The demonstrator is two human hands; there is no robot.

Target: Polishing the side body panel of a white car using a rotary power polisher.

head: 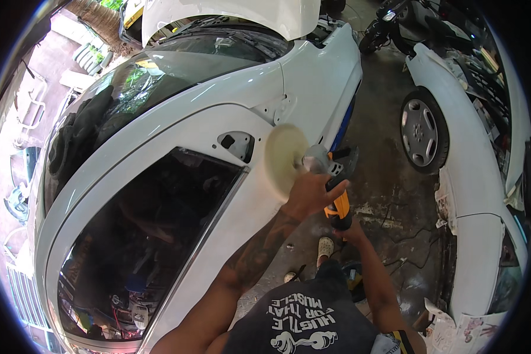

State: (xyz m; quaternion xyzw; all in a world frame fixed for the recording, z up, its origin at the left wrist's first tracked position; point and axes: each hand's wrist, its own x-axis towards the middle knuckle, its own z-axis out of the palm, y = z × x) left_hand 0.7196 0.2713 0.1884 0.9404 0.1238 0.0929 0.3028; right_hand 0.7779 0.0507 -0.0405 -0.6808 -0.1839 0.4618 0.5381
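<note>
A corded-type orange and black rotary polisher [340, 204] is held in both hands beside the white car door [248, 194]. My left hand [307, 194] is wrapped around its front, just behind the grey gear head [316, 158]. My right hand [353, 232] grips the rear end of the body, partly hidden by it. The cream polishing pad [285, 161] is turned on edge towards the door's upper front corner and looks blurred. Close by is the bare mirror mount opening [238, 145] in the door. The dark side window [159, 230] lies left of my left forearm.
A raised white hood [234, 15] stands beyond the windshield. Dark cloth [82, 128] lies on the roof side. To the right is another white car [475, 190] with a wheel [420, 130]; a motorcycle [389, 26] stands behind it. A black cable [409, 239] runs across the stained floor.
</note>
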